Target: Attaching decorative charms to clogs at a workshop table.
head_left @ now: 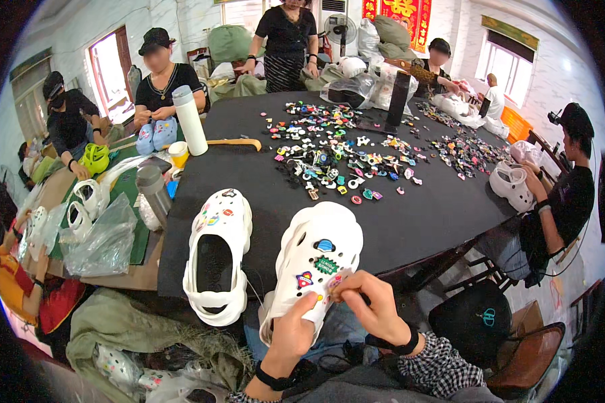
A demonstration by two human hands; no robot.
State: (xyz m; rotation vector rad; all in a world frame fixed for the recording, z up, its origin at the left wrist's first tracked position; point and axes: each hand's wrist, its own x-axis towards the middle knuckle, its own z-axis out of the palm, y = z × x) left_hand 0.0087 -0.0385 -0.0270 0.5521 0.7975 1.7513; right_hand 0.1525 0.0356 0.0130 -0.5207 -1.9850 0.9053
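The clog (314, 262) is held at the near edge of the black table (423, 221), its long axis running up and slightly right, toe toward the charm pile (346, 151), heel down by the person's lap. The left hand (293, 334) grips its heel end, fingers curled under. The right hand (376, 305) pinches a small charm (334, 281) against the upper, fingertips nearly closed. A second clog (218, 255) lies just left, parallel.
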